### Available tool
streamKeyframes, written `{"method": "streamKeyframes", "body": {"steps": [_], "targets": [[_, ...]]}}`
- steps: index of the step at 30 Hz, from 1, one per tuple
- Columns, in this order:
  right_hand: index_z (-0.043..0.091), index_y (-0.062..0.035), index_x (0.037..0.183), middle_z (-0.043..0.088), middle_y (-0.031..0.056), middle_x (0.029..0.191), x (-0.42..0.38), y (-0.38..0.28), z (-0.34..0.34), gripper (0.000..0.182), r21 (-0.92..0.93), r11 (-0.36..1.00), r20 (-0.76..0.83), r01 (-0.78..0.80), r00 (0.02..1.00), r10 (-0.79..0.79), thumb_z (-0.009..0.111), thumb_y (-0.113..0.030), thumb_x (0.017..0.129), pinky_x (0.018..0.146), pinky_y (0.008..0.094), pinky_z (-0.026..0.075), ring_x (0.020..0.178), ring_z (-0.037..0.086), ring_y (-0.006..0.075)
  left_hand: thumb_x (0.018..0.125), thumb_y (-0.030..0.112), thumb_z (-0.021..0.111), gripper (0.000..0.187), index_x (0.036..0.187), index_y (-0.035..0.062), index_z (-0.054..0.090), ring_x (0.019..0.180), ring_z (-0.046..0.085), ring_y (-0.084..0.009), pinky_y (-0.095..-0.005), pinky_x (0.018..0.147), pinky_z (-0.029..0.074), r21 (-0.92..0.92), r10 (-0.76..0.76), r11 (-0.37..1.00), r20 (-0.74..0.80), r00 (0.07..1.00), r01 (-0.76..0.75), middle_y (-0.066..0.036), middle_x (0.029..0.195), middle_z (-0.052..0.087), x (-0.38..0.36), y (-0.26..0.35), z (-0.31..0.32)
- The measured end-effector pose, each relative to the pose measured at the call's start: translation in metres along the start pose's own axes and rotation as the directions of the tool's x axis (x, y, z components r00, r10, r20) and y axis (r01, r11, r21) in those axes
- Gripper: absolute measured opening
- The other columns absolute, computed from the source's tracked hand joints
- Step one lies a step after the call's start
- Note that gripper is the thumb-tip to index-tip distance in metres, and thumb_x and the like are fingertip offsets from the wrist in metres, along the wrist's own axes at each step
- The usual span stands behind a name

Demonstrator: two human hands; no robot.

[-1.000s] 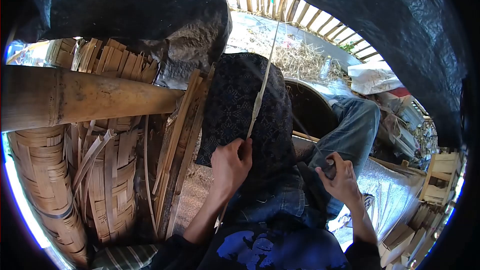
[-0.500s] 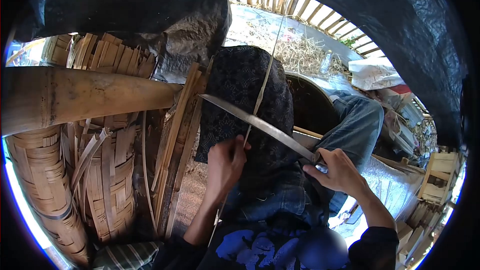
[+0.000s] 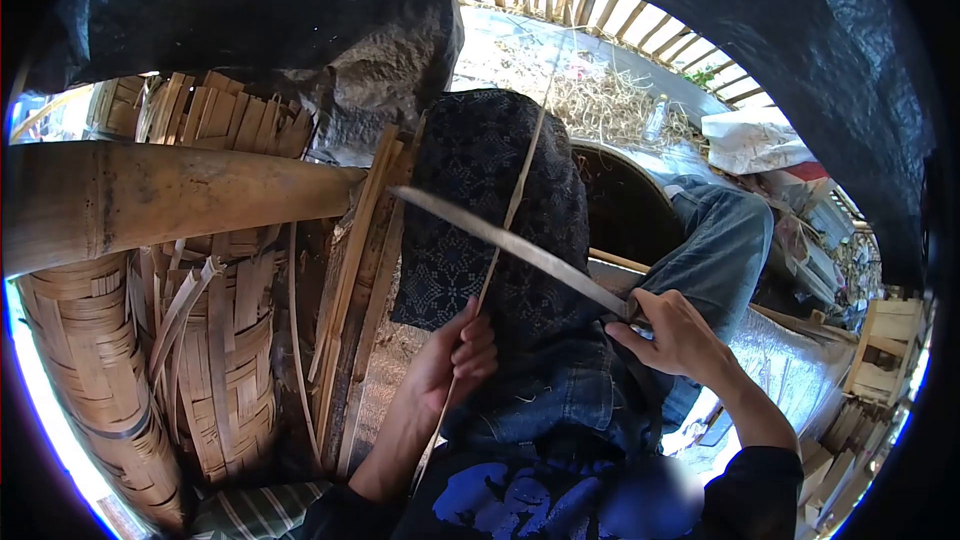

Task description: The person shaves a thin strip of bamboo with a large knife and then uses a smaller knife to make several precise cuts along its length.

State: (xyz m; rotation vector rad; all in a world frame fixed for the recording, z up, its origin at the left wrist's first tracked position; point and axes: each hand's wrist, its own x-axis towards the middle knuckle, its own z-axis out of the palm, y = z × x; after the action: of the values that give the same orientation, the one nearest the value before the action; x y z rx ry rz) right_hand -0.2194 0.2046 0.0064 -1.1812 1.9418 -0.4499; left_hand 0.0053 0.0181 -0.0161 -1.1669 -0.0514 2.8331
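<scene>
My left hand (image 3: 457, 358) is closed around a thin bamboo strip (image 3: 525, 168), which runs from near my body up over a dark patterned cloth (image 3: 455, 205) on my leg. In my right hand (image 3: 678, 333) is the handle of a long knife (image 3: 505, 240), mostly hidden by the fingers. Its blade points up and left, crossing the strip above my left hand. Where they cross, the blade appears to rest on the strip. The knife's tip lies close to upright bamboo pieces on the left.
A thick bamboo pole (image 3: 200, 185) juts in from the left, above woven bamboo baskets (image 3: 90, 360). Split bamboo lengths (image 3: 350, 310) stand beside my leg. A dark round container (image 3: 630, 205) sits beyond the cloth. Shavings (image 3: 590, 95) litter the ground near a slatted fence (image 3: 640, 15).
My left hand has moved slightly down toward my body and turned, its fingers now facing more to the right. The knife and right hand stay almost in place.
</scene>
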Motion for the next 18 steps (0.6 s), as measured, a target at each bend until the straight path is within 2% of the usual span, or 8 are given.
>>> {"method": "streamKeyframes", "body": {"steps": [2,4,5,7,10,14,16,18], "targets": [[0.054,0.0027,0.074,0.054,0.0147,0.047,0.000,0.000,-0.001,0.042,0.007,1.000,0.002,-0.010,1.000,0.010,0.068,-0.035,0.086,0.047,0.0355,0.046,0.044,0.059,0.0251,0.103,0.037,0.037,0.042,0.066,0.0167,0.041,0.040,0.026,-0.0056,-0.0216,0.046,0.027,-0.002,0.021,1.000,-0.069,0.997,-0.022,0.007,0.047,0.028,0.012,0.002,0.005],[0.051,0.0038,0.079,0.053,0.0140,0.048,-0.001,0.000,-0.004,0.042,-0.113,0.988,0.078,0.102,0.993,-0.094,0.066,-0.034,0.088,0.045,0.0353,0.047,0.047,0.061,0.0270,0.102,0.036,0.039,0.042,0.066,0.0166,0.042,0.040,0.026,-0.0055,-0.0216,0.046,0.027,0.024,0.032,0.999,-0.078,0.996,-0.030,0.007,0.047,0.028,0.011,0.000,0.003],[0.051,0.0038,0.079,0.053,0.0140,0.048,-0.002,0.001,-0.004,0.042,-0.111,0.989,0.077,0.099,0.993,-0.091,0.066,-0.034,0.088,0.045,0.0353,0.047,0.047,0.061,0.0270,0.102,0.035,0.040,0.041,0.066,0.0166,0.042,0.040,0.027,-0.0055,-0.0215,0.046,0.027,0.047,0.050,0.998,-0.085,0.995,-0.046,0.007,0.047,0.028,0.011,-0.001,0.003],[0.048,0.0040,0.087,0.056,0.0161,0.056,-0.005,0.008,-0.005,0.042,-0.093,0.982,0.155,0.167,0.976,-0.151,0.069,-0.032,0.086,0.051,0.0395,0.048,0.053,0.061,0.0323,0.102,0.035,0.041,0.040,0.067,0.0165,0.043,0.040,0.027,-0.0055,-0.0215,0.046,0.027,0.085,0.063,0.995,-0.136,0.989,-0.052,0.007,0.047,0.027,0.009,-0.002,0.009],[0.047,0.0050,0.090,0.057,0.0173,0.059,-0.006,0.010,-0.012,0.044,-0.083,0.979,0.254,0.184,0.954,-0.158,0.069,-0.033,0.085,0.052,0.0401,0.048,0.055,0.063,0.0328,0.101,0.034,0.043,0.039,0.067,0.0165,0.044,0.040,0.027,-0.0055,-0.0216,0.046,0.027,0.131,0.076,0.990,-0.182,0.980,-0.052,0.008,0.047,0.027,0.007,-0.004,0.009],[0.047,0.0048,0.086,0.056,0.0148,0.054,0.000,0.019,-0.011,0.046,-0.119,0.973,0.136,0.200,0.974,-0.184,0.063,-0.039,0.089,0.047,0.0369,0.050,0.050,0.063,0.0291,0.100,0.036,0.047,0.038,0.067,0.0162,0.045,0.042,0.027,-0.0064,-0.0222,0.045,0.024,0.159,0.077,0.986,-0.155,0.985,-0.052,0.007,0.048,0.030,0.008,-0.009,0.005],[0.047,0.0038,0.085,0.056,0.0146,0.053,0.007,0.023,-0.013,0.045,-0.144,0.981,0.035,0.132,0.991,-0.129,0.062,-0.039,0.090,0.047,0.0370,0.051,0.050,0.064,0.0292,0.100,0.036,0.047,0.038,0.067,0.0161,0.044,0.042,0.026,-0.0065,-0.0224,0.045,0.024,0.152,0.078,0.987,-0.169,0.983,-0.052,0.007,0.048,0.030,0.011,-0.009,0.008],[0.047,0.0044,0.087,0.056,0.0164,0.056,0.003,0.016,-0.010,0.044,-0.117,0.987,0.099,0.109,0.990,-0.097,0.065,-0.036,0.088,0.048,0.0385,0.050,0.052,0.063,0.0320,0.100,0.036,0.046,0.038,0.067,0.0160,0.044,0.042,0.026,-0.0066,-0.0226,0.045,0.023,0.150,0.080,0.987,-0.186,0.979,-0.052,0.007,0.048,0.030,0.013,-0.007,0.011]]}}
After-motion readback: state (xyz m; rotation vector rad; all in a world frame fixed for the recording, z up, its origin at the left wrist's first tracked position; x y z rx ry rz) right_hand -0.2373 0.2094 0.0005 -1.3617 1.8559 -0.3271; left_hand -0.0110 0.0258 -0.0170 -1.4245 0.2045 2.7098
